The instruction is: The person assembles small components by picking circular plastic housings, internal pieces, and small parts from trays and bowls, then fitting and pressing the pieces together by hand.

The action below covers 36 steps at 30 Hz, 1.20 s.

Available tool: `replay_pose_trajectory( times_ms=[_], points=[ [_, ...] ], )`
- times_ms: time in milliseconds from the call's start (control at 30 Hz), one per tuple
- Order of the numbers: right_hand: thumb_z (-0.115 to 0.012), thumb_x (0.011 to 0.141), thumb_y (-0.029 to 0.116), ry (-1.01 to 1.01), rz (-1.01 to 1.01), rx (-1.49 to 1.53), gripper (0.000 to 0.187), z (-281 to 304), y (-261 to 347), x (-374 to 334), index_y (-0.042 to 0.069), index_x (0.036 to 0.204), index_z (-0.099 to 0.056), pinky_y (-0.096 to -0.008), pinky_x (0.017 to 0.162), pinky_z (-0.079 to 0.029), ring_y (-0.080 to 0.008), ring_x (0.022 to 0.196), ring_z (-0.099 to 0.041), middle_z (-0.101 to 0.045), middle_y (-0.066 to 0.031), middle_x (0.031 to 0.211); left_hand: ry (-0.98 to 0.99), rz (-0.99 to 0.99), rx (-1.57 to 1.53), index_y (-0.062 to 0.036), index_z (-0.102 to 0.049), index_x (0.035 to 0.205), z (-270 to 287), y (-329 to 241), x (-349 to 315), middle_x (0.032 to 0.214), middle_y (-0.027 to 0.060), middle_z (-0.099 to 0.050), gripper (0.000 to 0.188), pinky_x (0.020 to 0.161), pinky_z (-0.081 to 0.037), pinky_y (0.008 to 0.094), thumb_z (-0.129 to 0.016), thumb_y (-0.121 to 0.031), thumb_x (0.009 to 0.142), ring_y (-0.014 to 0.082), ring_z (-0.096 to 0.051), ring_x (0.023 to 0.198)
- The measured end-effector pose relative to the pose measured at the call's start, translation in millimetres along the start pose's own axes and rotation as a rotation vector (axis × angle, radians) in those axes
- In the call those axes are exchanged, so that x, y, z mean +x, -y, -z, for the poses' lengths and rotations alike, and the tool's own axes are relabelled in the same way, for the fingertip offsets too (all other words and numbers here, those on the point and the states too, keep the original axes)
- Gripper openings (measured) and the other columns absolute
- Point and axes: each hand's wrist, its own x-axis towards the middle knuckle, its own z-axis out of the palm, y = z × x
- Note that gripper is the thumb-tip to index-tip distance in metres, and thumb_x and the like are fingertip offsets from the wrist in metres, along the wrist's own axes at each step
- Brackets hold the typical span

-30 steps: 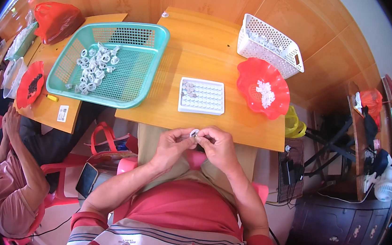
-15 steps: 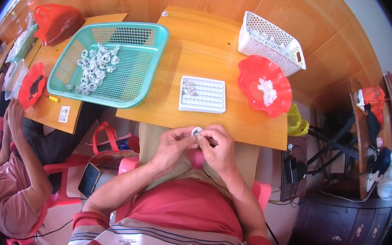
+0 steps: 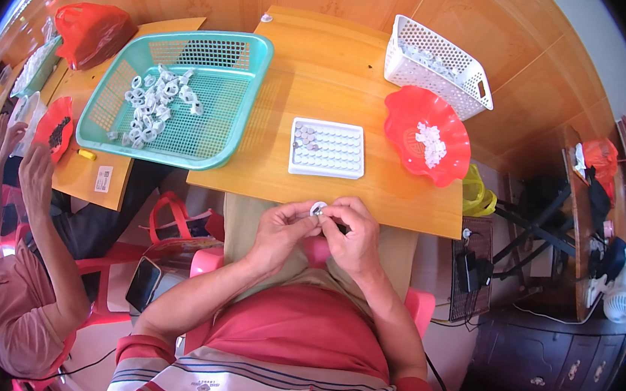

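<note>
My left hand [image 3: 279, 231] and my right hand [image 3: 354, 239] meet at the table's near edge, above my lap. Between their fingertips is a small white round part [image 3: 318, 208] with a greyish bit at its centre. Left fingers pinch its side, while the right fingertips press on the greyish bit, too small to make out. Just beyond lies a white tray [image 3: 327, 168] with rows of round places, a few grey discs at its left end. A red wavy-rimmed bowl [image 3: 400, 112] to the right holds small white pieces [image 3: 431, 145].
A green basket [image 3: 242, 113] of white ring-shaped parts [image 3: 152, 108] stands left, bridging two tables. A white perforated basket [image 3: 453, 69] sits back right. At far left, a co-worker's hands [image 3: 35, 165] are near a red dish [image 3: 64, 115] of dark pieces.
My hands keep the white round part at nearly the same spot. In the green basket, some ring parts now lie farther right. The co-worker's hands have risen and moved apart.
</note>
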Motion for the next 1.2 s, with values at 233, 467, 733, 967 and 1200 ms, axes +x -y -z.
replay_pose_trajectory(
  times_ms=[233, 467, 733, 967, 1200],
  points=[
    [-0.067, 0.080, -0.008, 0.050, -0.143, 0.169, 0.009, -2.6, -10.9, -2.5, -0.004, 0.087, -0.067, -0.0242, 0.066, -0.051, -0.0126, 0.077, -0.062, -0.061, -0.0075, 0.090, -0.001, -0.021, 0.052, 0.0037, -0.062, 0.118, -0.2, 0.3, -1.3, 0.103, 0.0088, -0.068, 0.027, 0.080, -0.054, 0.0247, -0.059, 0.000, 0.092, 0.0117, -0.064, 0.088],
    [-0.065, 0.083, -0.008, 0.084, -0.179, 0.220, 0.007, -6.0, -14.7, -3.8, -0.004, 0.088, -0.065, -0.0228, 0.067, -0.050, -0.0102, 0.075, -0.060, -0.061, -0.0062, 0.090, -0.021, -0.050, 0.055, 0.0038, -0.062, 0.117, 0.7, 2.0, -0.4, 0.102, 0.0082, -0.068, 0.026, 0.077, -0.053, 0.0235, -0.060, -0.001, 0.092, 0.0104, -0.063, 0.085],
    [-0.061, 0.088, -0.006, 0.134, -0.394, 0.476, 0.002, -3.3, -6.8, -0.4, -0.006, 0.090, -0.062, -0.0214, 0.063, -0.051, -0.0089, 0.072, -0.063, -0.066, -0.0070, 0.081, -0.022, -0.044, 0.080, 0.0040, -0.063, 0.117, -1.0, 1.9, 0.6, 0.099, 0.0077, -0.068, 0.025, 0.076, -0.053, 0.0223, -0.062, -0.002, 0.092, 0.0097, -0.063, 0.082],
    [-0.061, 0.087, -0.004, 0.113, -0.494, 0.726, 0.001, -2.0, -11.5, 0.9, -0.005, 0.087, -0.060, -0.0243, 0.062, -0.053, -0.0139, 0.069, -0.066, -0.068, -0.0111, 0.079, 0.010, -0.059, 0.101, 0.0045, -0.062, 0.117, -1.8, 1.7, -0.2, 0.100, 0.0092, -0.069, 0.025, 0.077, -0.054, 0.0235, -0.061, -0.001, 0.092, 0.0115, -0.064, 0.084],
    [-0.061, 0.086, -0.003, 0.172, -0.544, 0.681, 0.003, 4.8, -18.0, 4.5, -0.006, 0.086, -0.059, -0.0258, 0.065, -0.055, -0.0152, 0.069, -0.067, -0.067, -0.0123, 0.080, 0.043, -0.038, 0.097, 0.0047, -0.062, 0.118, -2.4, 0.1, -1.7, 0.103, 0.0106, -0.068, 0.026, 0.079, -0.054, 0.0248, -0.060, -0.001, 0.093, 0.0134, -0.065, 0.088]
  ],
)
